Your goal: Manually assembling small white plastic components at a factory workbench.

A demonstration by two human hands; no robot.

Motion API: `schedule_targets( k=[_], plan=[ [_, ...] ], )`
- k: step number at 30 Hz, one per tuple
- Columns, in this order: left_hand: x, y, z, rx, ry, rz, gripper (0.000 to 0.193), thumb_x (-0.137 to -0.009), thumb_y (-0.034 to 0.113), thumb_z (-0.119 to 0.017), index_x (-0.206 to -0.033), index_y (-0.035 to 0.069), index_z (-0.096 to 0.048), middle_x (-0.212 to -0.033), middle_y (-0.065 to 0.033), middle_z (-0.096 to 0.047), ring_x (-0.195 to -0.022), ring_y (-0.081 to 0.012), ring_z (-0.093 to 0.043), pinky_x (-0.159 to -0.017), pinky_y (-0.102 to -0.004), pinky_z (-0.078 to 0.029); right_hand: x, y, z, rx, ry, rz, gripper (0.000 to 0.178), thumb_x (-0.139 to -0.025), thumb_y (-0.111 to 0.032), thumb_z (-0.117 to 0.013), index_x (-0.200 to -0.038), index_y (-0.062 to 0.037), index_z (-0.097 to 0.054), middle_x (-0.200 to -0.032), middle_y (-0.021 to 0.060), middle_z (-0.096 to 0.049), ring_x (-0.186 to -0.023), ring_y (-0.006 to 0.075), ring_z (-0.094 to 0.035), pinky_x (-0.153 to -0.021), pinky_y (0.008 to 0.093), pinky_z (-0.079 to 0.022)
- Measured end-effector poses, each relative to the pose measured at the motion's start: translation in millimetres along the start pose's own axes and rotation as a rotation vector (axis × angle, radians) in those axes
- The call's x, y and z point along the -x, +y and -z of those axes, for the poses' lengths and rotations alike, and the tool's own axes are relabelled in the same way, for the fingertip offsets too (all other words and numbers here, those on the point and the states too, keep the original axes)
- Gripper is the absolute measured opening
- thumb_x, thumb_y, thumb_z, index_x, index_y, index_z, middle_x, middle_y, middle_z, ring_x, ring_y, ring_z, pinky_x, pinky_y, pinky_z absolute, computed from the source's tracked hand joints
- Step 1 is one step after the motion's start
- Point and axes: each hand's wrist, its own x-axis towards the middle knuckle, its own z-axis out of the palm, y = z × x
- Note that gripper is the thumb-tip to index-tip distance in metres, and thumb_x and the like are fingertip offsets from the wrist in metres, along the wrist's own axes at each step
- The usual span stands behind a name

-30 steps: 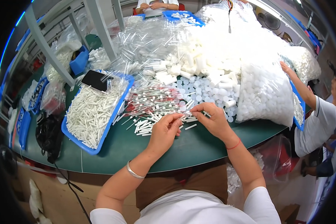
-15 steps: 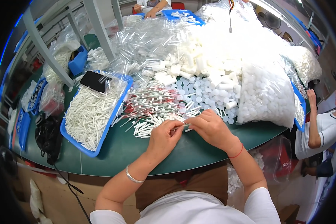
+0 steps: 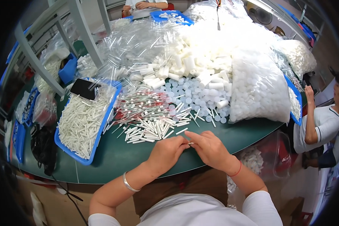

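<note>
Above the table's near edge, my left hand (image 3: 166, 155) and my right hand (image 3: 213, 153) meet, thumbs and fingers closed in a pinch. Between the fingertips a bit of a small white stick (image 3: 191, 143) shows; the fingers cover the rest. Just beyond my hands lies a loose heap of short white sticks (image 3: 154, 129). Behind it is a pile of thin rods (image 3: 139, 107) with white ends and red parts. Translucent round discs (image 3: 194, 96) are spread to the right of the rods.
At left a blue tray (image 3: 87, 162) holds many white sticks, with a black phone (image 3: 85, 89) on top. A bulging clear bag (image 3: 260, 88) stands at right. White foam cylinders (image 3: 214, 81) and clear plastic tubes (image 3: 132, 45) heap up behind. Co-workers sit at the far side and right.
Both hands have drawn back from the stick heap toward me, still pinched together. Less of the stick shows between them. The whole view has shifted slightly.
</note>
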Motion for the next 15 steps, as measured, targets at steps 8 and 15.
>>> schedule_targets(
  k=[8,15],
  plan=[
    [-56.1,4.7,-4.3,-0.033,-0.059,-0.128,0.036,-0.083,0.016,-0.07,-0.115,0.005,-0.056,-0.094,-0.0141,-0.062,-0.085,-0.0303,-0.062,-0.071,-0.0364,-0.051,18.8,14.3,24.0,0.066,0.189,-0.169,0.016,-0.073,-0.004,-0.073,-0.088,-0.0052,-0.066,-0.081,0.0088,-0.061,-0.078,0.0279,-0.058,-0.072,0.036,-0.046],
    [-103.7,-13.0,-38.9,-0.355,-0.002,-0.372,0.028,-0.074,0.012,-0.072,-0.102,0.008,-0.067,-0.094,-0.0103,-0.056,-0.09,-0.0299,-0.056,-0.079,-0.0397,-0.048,38.2,16.9,35.6,-0.604,0.643,-0.704,0.013,-0.09,-0.002,-0.063,-0.102,0.0016,-0.058,-0.092,0.0056,-0.066,-0.084,0.0111,-0.062,-0.075,0.0227,-0.049]
  ],
)
